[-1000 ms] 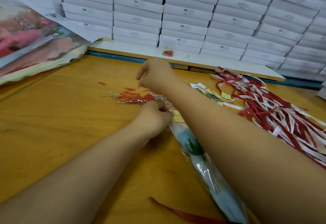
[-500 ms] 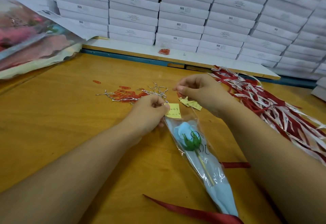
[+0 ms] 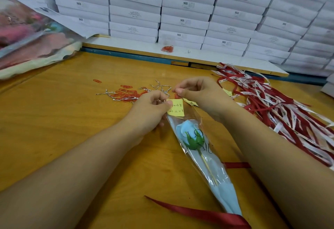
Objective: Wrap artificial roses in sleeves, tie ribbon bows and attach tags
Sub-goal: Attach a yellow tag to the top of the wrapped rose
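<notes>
On the orange wooden worktop (image 3: 72,120), the left hand (image 3: 150,110) pinches a yellow paper tag (image 3: 178,110) at the mouth of a clear plastic sleeve (image 3: 209,172) holding a pale-blue rose (image 3: 186,131). Just right, the right hand (image 3: 197,91) pinches a small red item (image 3: 176,95), mostly hidden.

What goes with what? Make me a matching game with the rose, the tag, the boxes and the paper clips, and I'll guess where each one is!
Things
1. rose
2. tag
3. boxes
4. paper clips

Places
A. stacked up at the back
B. inside the clear sleeve
C. in a loose pile on the table
D. pinched by the left hand at the top of the sleeve

Right pairs: 1-B, 2-D, 3-A, 4-C
</notes>
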`<state>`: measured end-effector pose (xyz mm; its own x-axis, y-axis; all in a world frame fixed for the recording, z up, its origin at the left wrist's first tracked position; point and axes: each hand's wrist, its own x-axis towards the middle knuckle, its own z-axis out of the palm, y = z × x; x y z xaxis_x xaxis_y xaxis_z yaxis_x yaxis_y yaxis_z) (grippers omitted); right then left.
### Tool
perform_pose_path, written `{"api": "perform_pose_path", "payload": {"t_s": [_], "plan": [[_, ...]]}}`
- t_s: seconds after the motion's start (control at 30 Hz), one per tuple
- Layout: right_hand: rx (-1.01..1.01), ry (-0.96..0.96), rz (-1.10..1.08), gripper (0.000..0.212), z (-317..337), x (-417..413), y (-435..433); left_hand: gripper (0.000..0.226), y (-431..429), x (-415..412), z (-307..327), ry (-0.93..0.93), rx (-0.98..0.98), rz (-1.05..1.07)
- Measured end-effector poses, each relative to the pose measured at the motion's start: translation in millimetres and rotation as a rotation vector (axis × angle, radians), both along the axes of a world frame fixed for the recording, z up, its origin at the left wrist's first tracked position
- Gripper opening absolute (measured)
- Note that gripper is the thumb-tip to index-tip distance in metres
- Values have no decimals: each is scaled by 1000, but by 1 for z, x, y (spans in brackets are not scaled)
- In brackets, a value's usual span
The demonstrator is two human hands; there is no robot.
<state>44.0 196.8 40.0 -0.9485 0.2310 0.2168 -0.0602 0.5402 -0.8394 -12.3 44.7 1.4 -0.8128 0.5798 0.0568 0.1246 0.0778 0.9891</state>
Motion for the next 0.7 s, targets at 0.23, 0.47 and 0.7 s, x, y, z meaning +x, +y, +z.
{"api": "perform_pose_path", "payload": {"t_s": [0.23,0.47,0.7], "plan": [[-27,48,71,8,1,4,4,22,1,0,1,-9,-20,13],[76,112,53,9,1,3,-7,17,1,2,2,8,-1,4],[189,64,37,8,1,4,-9,20,1,4,2,9,13,3]]}}
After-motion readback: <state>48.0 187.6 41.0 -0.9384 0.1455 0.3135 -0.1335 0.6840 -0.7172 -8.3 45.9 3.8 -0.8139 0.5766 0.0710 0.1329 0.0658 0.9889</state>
